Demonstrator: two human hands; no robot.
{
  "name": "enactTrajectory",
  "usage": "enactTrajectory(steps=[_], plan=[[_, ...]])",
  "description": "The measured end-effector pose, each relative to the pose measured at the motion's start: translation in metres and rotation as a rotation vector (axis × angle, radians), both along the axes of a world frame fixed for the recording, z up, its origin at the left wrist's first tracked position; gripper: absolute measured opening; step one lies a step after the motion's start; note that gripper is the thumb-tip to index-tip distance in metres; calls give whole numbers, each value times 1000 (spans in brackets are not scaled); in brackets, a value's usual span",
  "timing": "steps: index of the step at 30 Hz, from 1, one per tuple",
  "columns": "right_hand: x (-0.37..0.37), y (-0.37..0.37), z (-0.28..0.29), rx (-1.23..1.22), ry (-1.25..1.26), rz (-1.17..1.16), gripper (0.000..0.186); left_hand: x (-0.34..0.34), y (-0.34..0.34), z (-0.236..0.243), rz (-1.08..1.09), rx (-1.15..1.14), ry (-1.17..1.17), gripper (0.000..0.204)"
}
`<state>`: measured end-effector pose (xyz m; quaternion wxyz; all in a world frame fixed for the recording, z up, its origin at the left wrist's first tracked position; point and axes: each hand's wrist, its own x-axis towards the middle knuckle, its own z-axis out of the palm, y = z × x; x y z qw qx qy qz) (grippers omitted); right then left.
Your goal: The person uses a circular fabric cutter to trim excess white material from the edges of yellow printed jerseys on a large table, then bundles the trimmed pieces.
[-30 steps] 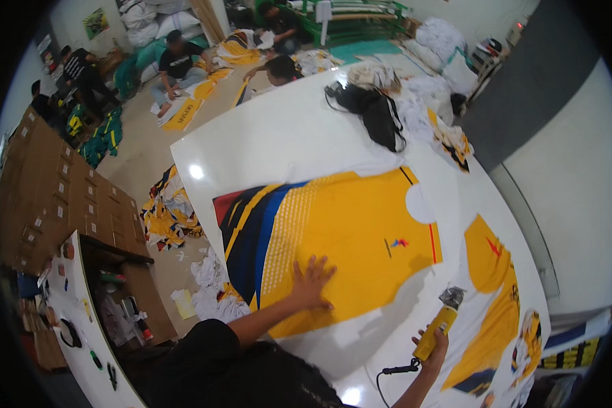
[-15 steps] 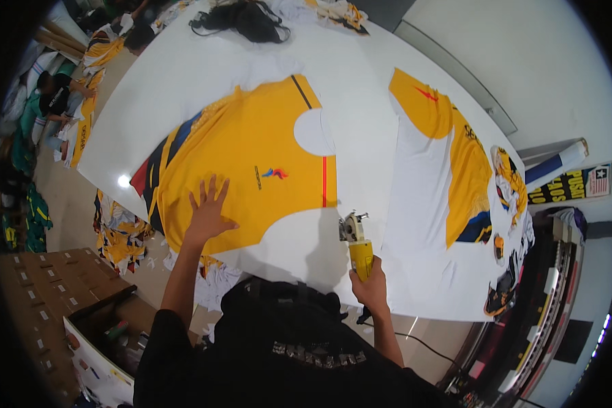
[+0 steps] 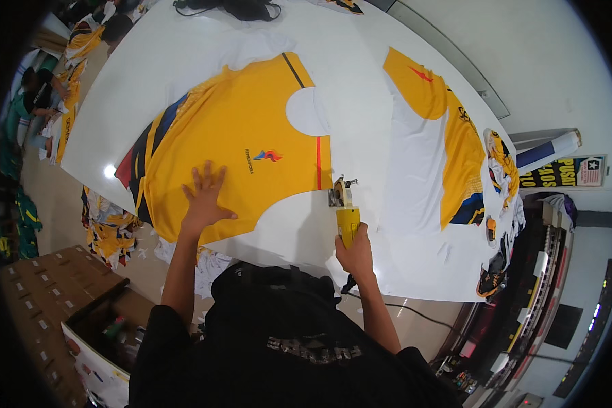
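- A bundle of green and yellow cloth (image 3: 27,212) lies on the floor at the far left, with a co-worker (image 3: 42,92) seated above it in the view.
- Stacked brown cardboard boxes (image 3: 56,289) fill the lower left.
- A heap of yellow, white and dark fabric (image 3: 112,234) sits on the floor just beside the white surface (image 3: 360,122).
- The left hand (image 3: 205,204) rests palm down with its fingers spread wide, gripping nothing, on the lower part of a yellow jersey panel (image 3: 231,132).
- That panel lies on the left half of the surface, neckline toward the right, with navy, blue and red bands at its left end and a small blue and red emblem right of the hand.
- A black bag (image 3: 246,8) lies at the far edge, partly out of view.
- The right hand (image 3: 355,253) is closed around the body of a yellow handheld cutter (image 3: 347,223); its metal head is at the panel's edge, near the red shoulder stripe. Whether the blade touches the fabric cannot be told.
- A dark cord (image 3: 423,314) trails off to the lower right.
- A second yellow panel (image 3: 464,160) lies on the right half, well apart from the first, with white cloth along its left side.
- Crumpled scraps (image 3: 502,166) lie along the right edge.
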<state>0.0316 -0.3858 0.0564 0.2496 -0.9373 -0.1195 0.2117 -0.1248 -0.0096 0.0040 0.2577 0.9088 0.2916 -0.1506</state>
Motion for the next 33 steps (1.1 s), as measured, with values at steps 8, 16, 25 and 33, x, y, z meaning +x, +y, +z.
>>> enactTrajectory(steps=[8, 16, 25, 33], plan=[[11, 16, 11, -39, 52, -9, 49, -1, 1, -1, 20, -19, -2, 140], [38, 32, 5, -8, -6, 59, 51, 1, 3, 0, 28, -32, -4, 141], [84, 60, -4, -5, -54, 107, 52, -1, 5, -2, 41, -21, -23, 141], [119, 90, -4, 27, -59, 133, 51, -4, 4, -3, 51, -12, -15, 141]])
